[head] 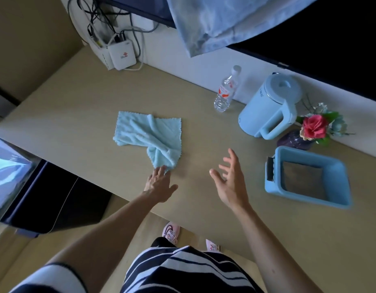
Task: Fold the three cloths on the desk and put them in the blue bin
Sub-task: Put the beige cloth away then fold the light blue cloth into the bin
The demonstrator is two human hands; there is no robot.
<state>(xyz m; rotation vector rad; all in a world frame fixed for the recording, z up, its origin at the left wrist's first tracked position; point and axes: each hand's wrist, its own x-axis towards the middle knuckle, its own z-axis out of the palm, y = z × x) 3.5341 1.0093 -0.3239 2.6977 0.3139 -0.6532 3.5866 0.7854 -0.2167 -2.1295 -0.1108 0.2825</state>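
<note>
A light blue fluffy cloth (150, 136) lies rumpled in the middle of the wooden desk (77, 115). My left hand (159, 183) reaches its near corner, fingertips touching or pinching the fabric there. My right hand (230, 182) hovers open above the desk to the right of the cloth, fingers spread, holding nothing. The blue bin (339, 187) stands at the right of the desk. Inside it lies a dark folded cloth (302, 178), and a further piece of dark fabric (270, 169) hangs at the bin's left rim.
A clear water bottle (226, 90) and a light blue kettle (271, 106) stand at the back of the desk. A vase with a red flower (314, 127) stands behind the bin. A white router (121, 55) with cables sits at the back left. A dark chair (53, 199) is left of me.
</note>
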